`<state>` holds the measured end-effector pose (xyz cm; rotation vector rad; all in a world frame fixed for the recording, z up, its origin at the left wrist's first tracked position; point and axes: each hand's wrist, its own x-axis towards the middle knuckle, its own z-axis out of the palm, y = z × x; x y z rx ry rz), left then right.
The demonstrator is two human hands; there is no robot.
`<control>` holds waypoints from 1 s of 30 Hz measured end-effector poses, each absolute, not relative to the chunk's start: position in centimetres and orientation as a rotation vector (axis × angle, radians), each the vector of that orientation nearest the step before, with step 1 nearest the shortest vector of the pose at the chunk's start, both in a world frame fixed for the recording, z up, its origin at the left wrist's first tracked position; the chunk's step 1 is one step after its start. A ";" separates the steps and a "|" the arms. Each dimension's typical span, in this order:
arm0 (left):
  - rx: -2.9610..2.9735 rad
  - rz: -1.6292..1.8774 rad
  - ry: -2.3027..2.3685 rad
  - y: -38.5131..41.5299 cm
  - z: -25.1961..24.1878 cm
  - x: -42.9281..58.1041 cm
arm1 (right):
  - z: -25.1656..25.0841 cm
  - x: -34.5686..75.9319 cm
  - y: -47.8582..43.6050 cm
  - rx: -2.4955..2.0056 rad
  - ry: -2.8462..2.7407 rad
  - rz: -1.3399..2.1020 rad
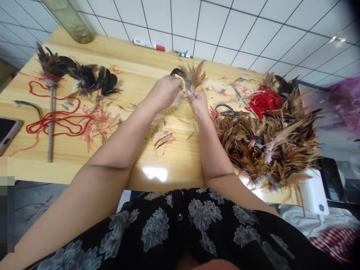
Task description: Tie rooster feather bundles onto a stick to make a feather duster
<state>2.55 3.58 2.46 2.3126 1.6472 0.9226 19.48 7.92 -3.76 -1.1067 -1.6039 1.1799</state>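
Near the middle of the table, my right hand (199, 104) is closed, pinching the base of a bunch of brown feathers (196, 75) between thumb and fingertips. The feather tips fan out toward the wall. Just beside it, my left hand (168, 90) is closed too, its fingers pressed together at a curved dark feather (177, 71). Their exact grip on that feather is partly hidden behind the hand. Feather scraps (165, 139) and red bits lie between my forearms.
A large heap of brown feathers (261, 146) lies on the right with red string (266, 100) and scissors (229, 110). Leftward are a stick with feathers (51, 120), red cord (70, 127) and dark feather bunches (86, 79). A bottle (74, 22) and marker (148, 45) stand along the wall.
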 end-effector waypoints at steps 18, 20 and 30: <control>2.219 0.813 1.608 1.4 5.0 4.2 | -1.7 19.2 6.4 -1.110 -1.432 1.502; 2.266 0.864 1.656 1.2 5.4 3.9 | -1.5 19.3 6.4 -1.095 -1.387 1.553; 1.450 1.077 1.523 2.8 2.6 3.3 | -2.2 19.2 7.1 -1.089 -1.419 1.455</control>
